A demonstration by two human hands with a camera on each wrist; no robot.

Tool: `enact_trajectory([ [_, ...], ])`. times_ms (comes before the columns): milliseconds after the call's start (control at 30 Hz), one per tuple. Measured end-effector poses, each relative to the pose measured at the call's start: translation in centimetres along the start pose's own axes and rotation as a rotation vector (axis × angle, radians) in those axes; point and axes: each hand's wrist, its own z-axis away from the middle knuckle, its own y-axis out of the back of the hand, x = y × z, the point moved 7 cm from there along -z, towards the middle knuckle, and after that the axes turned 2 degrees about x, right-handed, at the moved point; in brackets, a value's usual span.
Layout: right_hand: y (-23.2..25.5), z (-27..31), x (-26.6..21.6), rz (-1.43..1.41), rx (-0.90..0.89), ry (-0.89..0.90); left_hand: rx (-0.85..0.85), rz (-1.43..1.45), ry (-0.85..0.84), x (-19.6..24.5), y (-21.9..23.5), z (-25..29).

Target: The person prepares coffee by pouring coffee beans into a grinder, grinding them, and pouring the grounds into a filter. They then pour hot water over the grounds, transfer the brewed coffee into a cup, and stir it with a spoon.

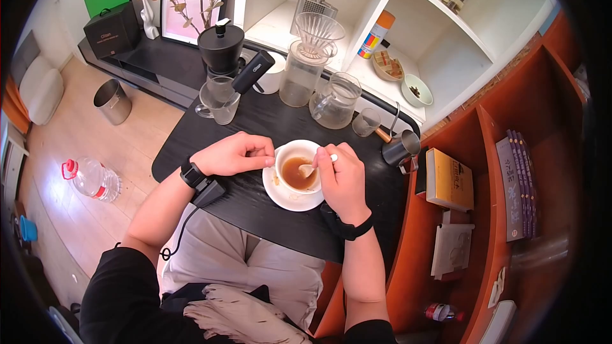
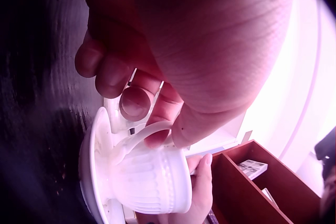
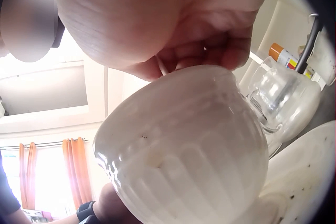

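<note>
A white fluted teacup with brown liquid in it stands on a white saucer at the table's front. My left hand pinches the cup's handle between thumb and forefinger, the other fingers curled beside it. Over the opposite side of the rim, my right hand holds a white spoon whose bowl dips into the liquid. The right wrist view shows that hand close above the cup, with most of the spoon hidden. Brown stains and specks mark the saucer.
Behind the cup stand a glass mug, a black grinder, a glass dripper on a vessel, a glass server, a small glass cup and a metal pitcher. Reddish shelves border the right side.
</note>
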Motion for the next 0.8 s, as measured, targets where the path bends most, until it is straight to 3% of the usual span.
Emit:
enact_trajectory([
  [267, 0.4, -0.2, 0.0, 0.035, 0.064, -0.008, 0.006, -0.009, 0.005, -0.2, 0.0, 0.0],
  [333, -0.1, -0.2, -0.4, -0.032, -0.024, 0.031, 0.003, -0.017, 0.007, -0.3, 0.0, -0.1],
  [467, 0.0, 0.0, 0.7, -0.025, -0.038, -0.012, -0.004, -0.008, -0.019, -0.4, 0.0, -0.1],
  [533, 0.9, -0.2, 0.9, 0.09, 0.076, -0.048, 0.005, -0.008, -0.022, -0.4, 0.0, -0.1],
  [600, 0.8, -0.2, 0.6, 0.083, 0.079, -0.06, 0.01, -0.007, -0.025, -0.3, 0.0, -0.1],
  [800, -0.2, 0.0, -0.2, -0.085, -0.055, 0.037, 0.008, -0.012, -0.016, 0.0, 0.1, 0.0],
])
